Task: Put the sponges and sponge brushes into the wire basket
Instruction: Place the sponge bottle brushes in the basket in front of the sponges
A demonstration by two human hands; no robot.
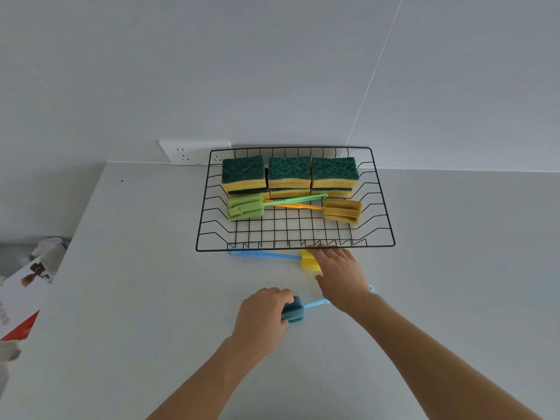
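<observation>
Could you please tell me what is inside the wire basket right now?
The wire basket holds three sponge stacks, a green sponge brush and a tan one. Lower stack layers are partly hidden.

From my remote station I find the lighting soft, even and somewhat dim, with a cool grey cast. Its source is not evident. Shadows are faint; the wire basket (295, 247) casts almost none on the countertop (136, 298). No glare. Wide-angle distortion bows the edges. Centre detail is sharp; the periphery at left is softer
</observation>
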